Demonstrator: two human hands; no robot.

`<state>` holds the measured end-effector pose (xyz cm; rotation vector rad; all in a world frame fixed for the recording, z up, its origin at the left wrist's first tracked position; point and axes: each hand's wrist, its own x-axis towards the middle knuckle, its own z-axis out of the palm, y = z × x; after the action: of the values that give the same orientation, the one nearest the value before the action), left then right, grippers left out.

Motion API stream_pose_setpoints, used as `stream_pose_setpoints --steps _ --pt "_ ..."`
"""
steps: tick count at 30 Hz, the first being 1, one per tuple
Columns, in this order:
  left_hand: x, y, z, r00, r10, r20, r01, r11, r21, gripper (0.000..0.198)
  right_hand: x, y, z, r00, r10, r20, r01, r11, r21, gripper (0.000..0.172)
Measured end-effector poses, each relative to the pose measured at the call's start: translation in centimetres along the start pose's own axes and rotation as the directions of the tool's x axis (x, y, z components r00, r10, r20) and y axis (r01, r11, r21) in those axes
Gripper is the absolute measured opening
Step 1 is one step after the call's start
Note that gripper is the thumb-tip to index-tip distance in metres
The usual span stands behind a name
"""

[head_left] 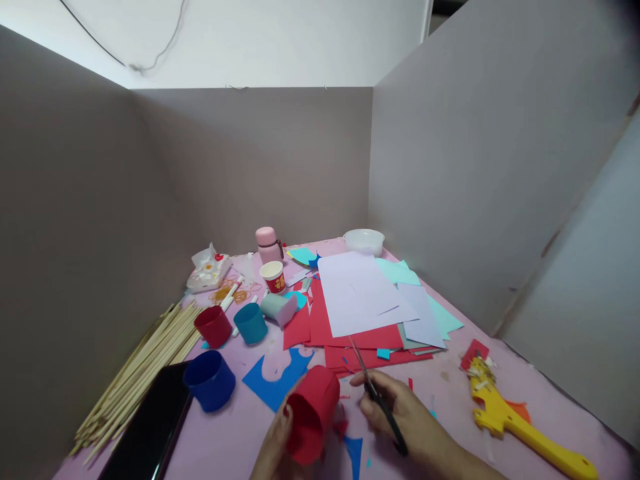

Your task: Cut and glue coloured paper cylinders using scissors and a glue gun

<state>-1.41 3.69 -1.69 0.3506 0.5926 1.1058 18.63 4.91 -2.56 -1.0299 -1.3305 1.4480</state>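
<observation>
My left hand [276,437] grips a red paper cylinder [316,410], tilted so its hollow near end shows. In my right hand [400,407] is a pair of scissors [384,407] with black handles, its blades pointing up and away from me. A gap separates the blades from the cylinder. Under and behind the cylinder lies a cut piece of blue paper [280,383] with curved notches. Small red and blue scraps are scattered between my hands. The fingers of my left hand behind the cylinder are hidden.
Left stand a blue cup [210,381], red cup [213,327] and teal cup [251,323], beside wooden sticks [145,367] and a black phone-like slab [150,420]. White paper [360,293] covers red sheets ahead. A yellow glue gun [520,427] lies right. Grey partitions [250,167] enclose the table.
</observation>
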Motion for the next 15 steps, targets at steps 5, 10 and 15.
stream_pose_setpoints --steps 5,10,15 --pt "0.9 -0.8 -0.6 0.952 0.151 -0.267 -0.164 0.986 -0.03 0.025 0.4 -0.3 -1.1 0.962 0.135 0.238 -0.239 0.836 0.493 0.058" --pt "0.8 -0.8 0.4 0.917 0.241 -0.318 -0.246 0.969 0.026 0.026 0.7 1.0 -1.4 0.986 0.163 0.029 -0.158 0.873 0.461 0.041" --pt "-0.1 -0.7 0.2 0.919 0.238 -0.314 -0.243 0.97 0.024 0.018 0.2 1.9 -0.4 0.981 0.189 0.039 -0.192 0.956 0.221 0.056"
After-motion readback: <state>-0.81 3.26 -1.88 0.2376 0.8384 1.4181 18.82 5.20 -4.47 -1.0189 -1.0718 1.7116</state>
